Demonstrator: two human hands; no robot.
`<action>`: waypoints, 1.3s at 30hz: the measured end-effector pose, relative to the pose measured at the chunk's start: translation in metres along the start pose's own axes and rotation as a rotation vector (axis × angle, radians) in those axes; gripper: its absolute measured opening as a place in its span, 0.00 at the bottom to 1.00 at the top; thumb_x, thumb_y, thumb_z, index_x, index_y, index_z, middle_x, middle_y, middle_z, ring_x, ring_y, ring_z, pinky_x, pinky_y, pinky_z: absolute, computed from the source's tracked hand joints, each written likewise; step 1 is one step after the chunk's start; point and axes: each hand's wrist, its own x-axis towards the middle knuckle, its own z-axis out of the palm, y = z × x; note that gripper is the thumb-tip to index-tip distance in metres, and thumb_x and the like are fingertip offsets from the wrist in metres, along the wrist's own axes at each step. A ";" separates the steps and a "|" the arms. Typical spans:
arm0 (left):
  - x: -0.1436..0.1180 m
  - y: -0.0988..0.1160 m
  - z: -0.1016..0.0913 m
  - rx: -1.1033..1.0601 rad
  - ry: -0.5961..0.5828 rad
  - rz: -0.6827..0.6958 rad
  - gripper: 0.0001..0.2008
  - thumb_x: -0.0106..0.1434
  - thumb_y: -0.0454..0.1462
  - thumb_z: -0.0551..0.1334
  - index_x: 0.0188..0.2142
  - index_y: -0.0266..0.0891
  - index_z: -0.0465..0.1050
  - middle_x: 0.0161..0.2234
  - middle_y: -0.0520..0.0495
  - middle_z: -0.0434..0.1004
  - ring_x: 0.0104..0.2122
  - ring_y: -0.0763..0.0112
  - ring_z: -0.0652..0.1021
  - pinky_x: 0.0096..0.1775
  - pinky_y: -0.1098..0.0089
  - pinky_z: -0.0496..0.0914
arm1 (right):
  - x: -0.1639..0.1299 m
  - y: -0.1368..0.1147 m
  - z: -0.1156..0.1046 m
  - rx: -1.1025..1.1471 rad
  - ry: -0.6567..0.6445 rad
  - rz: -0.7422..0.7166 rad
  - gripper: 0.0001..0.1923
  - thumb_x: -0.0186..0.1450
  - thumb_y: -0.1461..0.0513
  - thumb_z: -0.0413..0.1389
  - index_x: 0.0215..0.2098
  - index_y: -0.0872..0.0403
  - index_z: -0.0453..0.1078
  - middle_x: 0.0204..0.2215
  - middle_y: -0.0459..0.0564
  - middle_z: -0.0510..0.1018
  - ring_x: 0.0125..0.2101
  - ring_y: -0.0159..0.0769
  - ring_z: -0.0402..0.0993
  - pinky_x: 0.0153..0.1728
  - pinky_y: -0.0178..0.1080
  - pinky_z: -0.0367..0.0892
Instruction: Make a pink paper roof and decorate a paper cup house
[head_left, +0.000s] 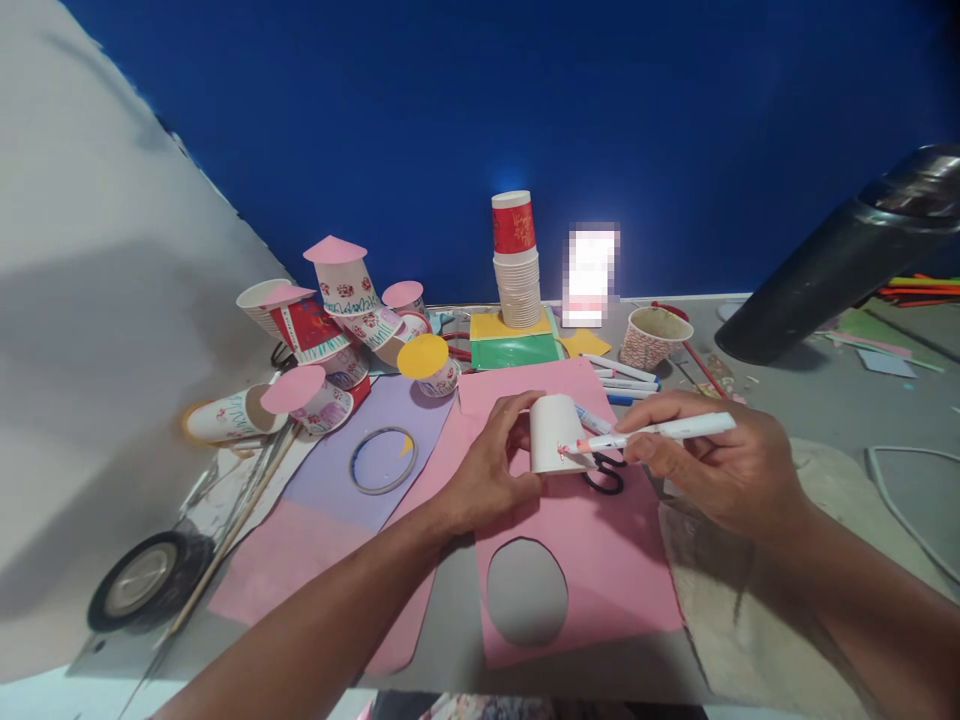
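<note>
My left hand (499, 455) is wrapped round the left side of a plain white paper cup (553, 425), which stands upside down over the pink paper (600, 560). In my right hand (720, 470) is a white marker (675, 430) with a reddish tip, held like a pen. Its tip meets the cup's front, where a small red mark (562, 452) shows. Behind the cup and the marker, scissors with black handles (604, 480) are partly hidden. A round hole is cut in the pink paper near its front edge.
Decorated paper cups (346, 285) with pink and yellow discs stand at the left. A cup stack (517, 285) rises at the back, with markers (622, 378) and a patterned cup (652, 335) to its right. A dark flask (832, 255) leans right; a tape ring (382, 460) lies left.
</note>
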 end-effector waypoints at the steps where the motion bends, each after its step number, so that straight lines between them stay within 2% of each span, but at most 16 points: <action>1: 0.000 0.001 0.000 -0.004 -0.004 0.000 0.41 0.51 0.28 0.69 0.64 0.47 0.65 0.66 0.38 0.64 0.64 0.47 0.73 0.64 0.50 0.70 | 0.001 0.000 0.001 0.002 0.010 0.011 0.05 0.67 0.62 0.64 0.34 0.43 0.80 0.19 0.39 0.80 0.13 0.35 0.72 0.13 0.36 0.67; 9: 0.000 0.002 0.001 -0.008 -0.005 -0.011 0.41 0.51 0.28 0.70 0.64 0.46 0.65 0.66 0.38 0.65 0.63 0.47 0.74 0.64 0.50 0.70 | 0.000 0.003 0.002 0.013 0.023 0.042 0.07 0.67 0.63 0.63 0.35 0.41 0.80 0.20 0.41 0.82 0.14 0.37 0.73 0.13 0.38 0.68; 18: 0.001 0.002 0.001 -0.020 -0.022 -0.010 0.41 0.51 0.28 0.69 0.64 0.46 0.65 0.67 0.37 0.63 0.64 0.48 0.73 0.65 0.50 0.69 | 0.003 0.001 0.001 0.026 0.055 0.031 0.04 0.66 0.62 0.65 0.33 0.46 0.81 0.18 0.39 0.81 0.13 0.31 0.72 0.13 0.31 0.64; 25: 0.000 0.001 0.001 -0.022 -0.021 -0.007 0.42 0.50 0.26 0.68 0.65 0.46 0.65 0.68 0.37 0.64 0.63 0.49 0.74 0.64 0.50 0.70 | 0.003 -0.001 0.001 0.032 0.035 0.030 0.03 0.65 0.61 0.65 0.33 0.47 0.81 0.21 0.41 0.83 0.14 0.31 0.75 0.15 0.31 0.68; 31: 0.000 0.001 0.000 -0.017 -0.027 -0.004 0.41 0.52 0.28 0.71 0.65 0.47 0.65 0.67 0.37 0.65 0.64 0.48 0.74 0.65 0.49 0.69 | 0.003 -0.001 0.001 0.014 0.066 0.022 0.04 0.66 0.61 0.65 0.32 0.46 0.81 0.16 0.39 0.79 0.12 0.31 0.72 0.12 0.31 0.62; 39: 0.001 0.004 0.002 -0.041 -0.031 -0.028 0.41 0.53 0.31 0.73 0.65 0.45 0.64 0.69 0.34 0.64 0.63 0.46 0.75 0.64 0.48 0.70 | 0.003 -0.002 0.002 0.018 0.067 0.024 0.04 0.65 0.63 0.66 0.33 0.46 0.81 0.17 0.38 0.80 0.13 0.30 0.74 0.14 0.29 0.65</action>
